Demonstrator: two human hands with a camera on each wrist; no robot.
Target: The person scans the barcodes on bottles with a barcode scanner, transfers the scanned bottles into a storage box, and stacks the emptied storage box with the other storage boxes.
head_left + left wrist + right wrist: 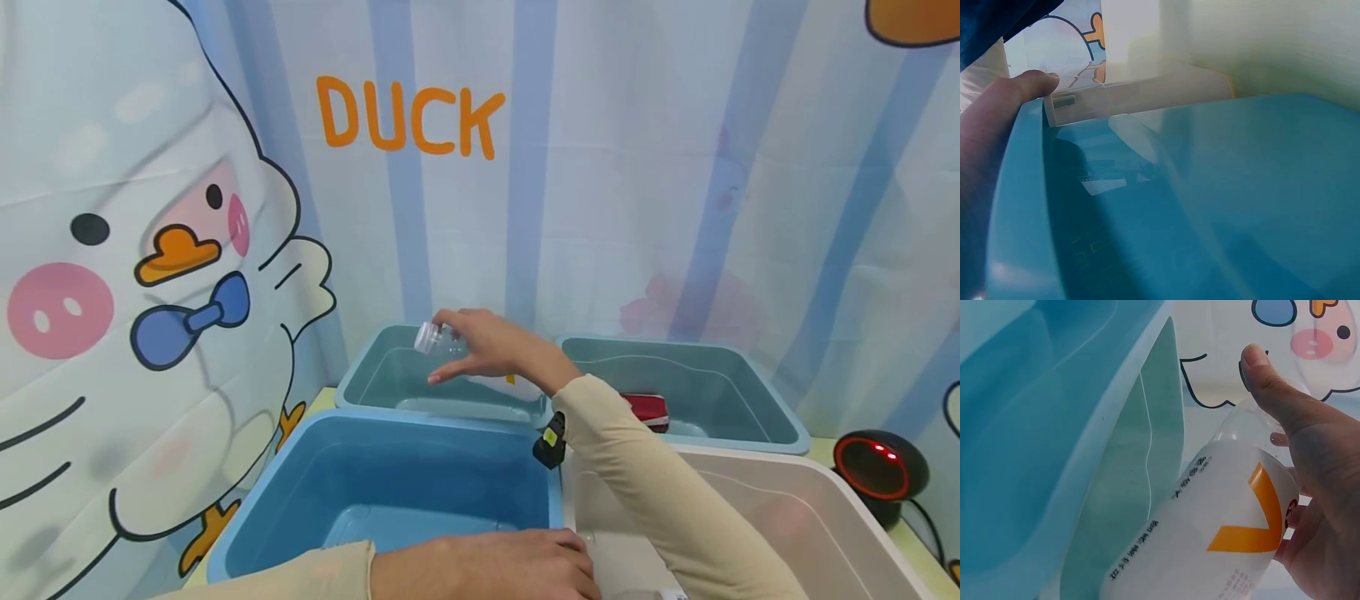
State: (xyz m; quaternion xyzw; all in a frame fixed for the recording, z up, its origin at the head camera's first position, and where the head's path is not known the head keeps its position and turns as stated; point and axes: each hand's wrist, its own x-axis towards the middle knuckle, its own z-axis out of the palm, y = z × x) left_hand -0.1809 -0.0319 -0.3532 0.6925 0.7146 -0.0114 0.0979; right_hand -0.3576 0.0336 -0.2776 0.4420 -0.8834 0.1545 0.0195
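Above the back-left teal bin [450, 414], my right hand [491, 342] holds a clear plastic bottle [1210, 519] with a white label bearing an orange mark. The bottle is tilted, its neck end toward the left and its labelled body lower, over the bin. In the right wrist view the thumb lies along the near side, and fingertips show behind the bottle. My left hand [487, 567] rests at the near side of the blue bin [420, 422]. In the left wrist view its thumb [1032, 84] lies at that bin's rim, with no object in the hand.
A white bin [750, 458] stands right of the blue one. Behind it, another teal bin [697, 392] holds a red item [648, 410]. A black round device [877, 467] with a red lit ring stands at the far right. A duck-print curtain [600, 192] hangs close behind the bins.
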